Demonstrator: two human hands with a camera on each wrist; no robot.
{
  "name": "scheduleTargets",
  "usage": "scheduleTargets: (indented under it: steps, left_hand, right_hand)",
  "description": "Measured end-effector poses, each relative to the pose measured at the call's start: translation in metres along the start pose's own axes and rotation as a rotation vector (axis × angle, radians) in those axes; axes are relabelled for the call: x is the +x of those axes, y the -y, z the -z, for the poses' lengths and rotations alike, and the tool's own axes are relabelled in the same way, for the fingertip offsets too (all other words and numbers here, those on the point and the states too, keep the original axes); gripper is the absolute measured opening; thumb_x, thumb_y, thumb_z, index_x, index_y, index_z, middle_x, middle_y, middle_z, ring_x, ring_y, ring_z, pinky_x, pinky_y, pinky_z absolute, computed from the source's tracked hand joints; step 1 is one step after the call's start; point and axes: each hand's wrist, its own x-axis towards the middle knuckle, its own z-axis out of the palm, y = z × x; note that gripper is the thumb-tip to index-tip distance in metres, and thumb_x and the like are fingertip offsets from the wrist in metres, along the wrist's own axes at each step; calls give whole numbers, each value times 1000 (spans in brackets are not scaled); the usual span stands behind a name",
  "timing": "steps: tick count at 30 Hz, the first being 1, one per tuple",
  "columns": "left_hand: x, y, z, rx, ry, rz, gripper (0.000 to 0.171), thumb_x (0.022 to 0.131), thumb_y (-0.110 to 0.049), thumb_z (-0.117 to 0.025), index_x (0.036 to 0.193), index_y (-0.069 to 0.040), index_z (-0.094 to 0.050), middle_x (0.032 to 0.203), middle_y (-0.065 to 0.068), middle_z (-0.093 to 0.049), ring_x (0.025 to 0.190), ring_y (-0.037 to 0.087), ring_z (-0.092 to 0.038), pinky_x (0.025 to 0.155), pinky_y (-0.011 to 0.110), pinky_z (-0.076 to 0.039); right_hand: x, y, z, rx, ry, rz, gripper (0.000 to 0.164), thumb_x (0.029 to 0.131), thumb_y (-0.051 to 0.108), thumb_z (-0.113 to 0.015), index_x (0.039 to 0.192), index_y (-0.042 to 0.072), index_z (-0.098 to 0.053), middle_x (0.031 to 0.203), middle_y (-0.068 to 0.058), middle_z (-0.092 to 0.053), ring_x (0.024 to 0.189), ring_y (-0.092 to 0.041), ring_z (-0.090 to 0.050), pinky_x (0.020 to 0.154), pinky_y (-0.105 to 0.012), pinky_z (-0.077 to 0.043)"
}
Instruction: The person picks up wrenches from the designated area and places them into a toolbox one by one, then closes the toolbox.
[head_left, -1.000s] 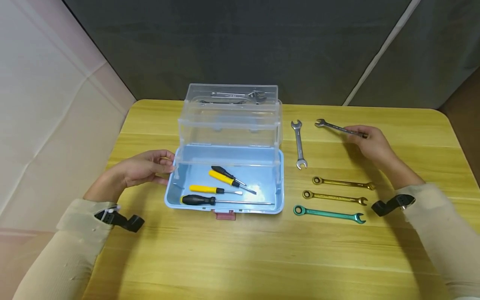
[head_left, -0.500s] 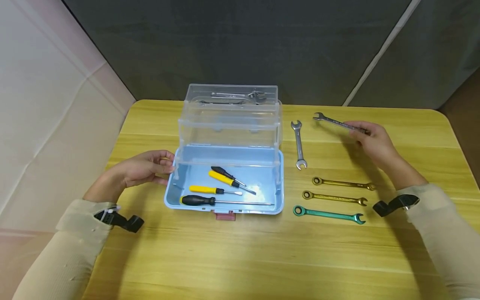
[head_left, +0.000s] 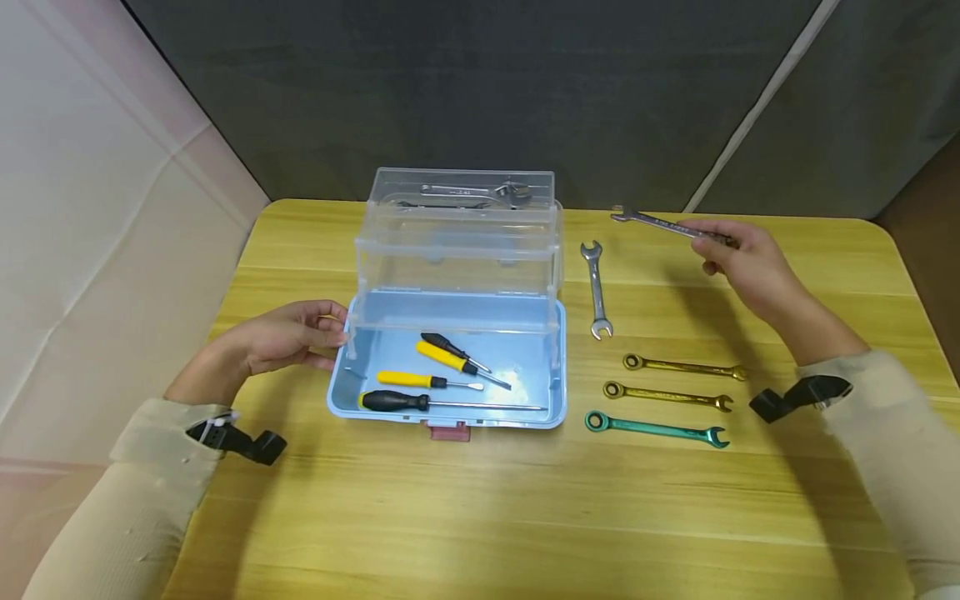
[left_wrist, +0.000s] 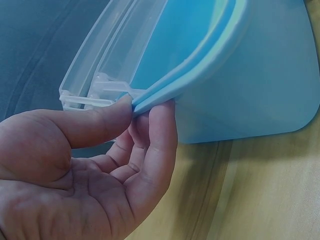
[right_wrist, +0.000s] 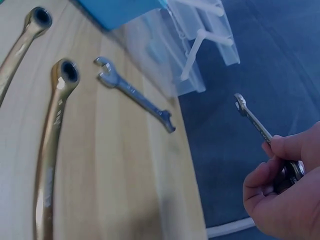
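My left hand (head_left: 288,337) pinches the left rim of a light blue toolbox (head_left: 450,421), thumb on top and fingers below in the left wrist view. The box stands open, its clear trays (head_left: 461,246) raised at the back. Inside lie a long black screwdriver (head_left: 397,401) and several shorter ones, including a yellow-handled screwdriver (head_left: 405,380). My right hand (head_left: 750,262) holds a silver open-end wrench (head_left: 667,225) by one end, raised above the table's back right, its free end pointing left. Another silver wrench (head_left: 597,292) lies beside the box, left of that hand.
Two gold ratchet wrenches (head_left: 682,367) and a green ratchet wrench (head_left: 656,428) lie in a row right of the box. An adjustable wrench (head_left: 510,193) shows in the top tray. A dark curtain (head_left: 480,92) hangs behind the wooden table (head_left: 480,517).
My right hand has lifted the silver wrench higher and carried it slightly toward the back and left. The left hand keeps its grip on the toolbox rim.
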Motion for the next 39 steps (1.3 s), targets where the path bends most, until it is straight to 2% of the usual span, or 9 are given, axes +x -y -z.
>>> scheduleTargets:
  steps: [10,16,20,28,33,39]
  left_hand:
    - [2,4,4,-21,52,-37,16,103,-5,-59,114,-7,-48,98,0,-61,90,16,-66,84,34,-60]
    - [-1,0,2,-4,20,-15,16,103,-2,-57,115,-4,-46,97,1,-60,90,16,-66,84,34,-60]
    - [-1,-1,1,-5,25,-17,14,104,-1,-55,115,-4,-46,97,1,-59,90,16,-65,83,34,-60]
    - [-1,1,2,-12,39,-35,14,104,-2,-56,114,-5,-47,97,0,-60,90,16,-66,83,34,-61]
    - [0,1,2,-12,31,-26,14,104,-1,-55,114,-5,-48,97,0,-59,90,16,-65,83,34,-61]
    - [1,1,1,-12,26,-20,13,104,-1,-54,115,-5,-47,97,1,-59,90,17,-65,83,34,-60]
  right_hand:
    - [3,29,-10,-70,24,35,40,107,30,-52,144,15,-58,118,-2,-50,93,-23,-48,74,-21,-46]
    - [7,44,-21,-42,35,58,37,107,25,-53,141,12,-59,113,-3,-49,91,-22,-48,73,-21,-46]
    - [10,53,-30,-8,57,85,36,107,22,-53,140,9,-60,108,-3,-49,90,-21,-47,72,-22,-46]
    - [16,72,-46,-53,79,95,33,107,22,-54,138,13,-63,104,-6,-47,87,-23,-49,69,-26,-41]
    - [22,83,-55,-33,98,116,32,106,20,-56,137,13,-64,101,-5,-46,84,-22,-50,66,-26,-40]
    - [29,95,-67,-10,130,118,32,106,17,-57,136,12,-65,106,-4,-47,83,-21,-47,68,-27,-40]
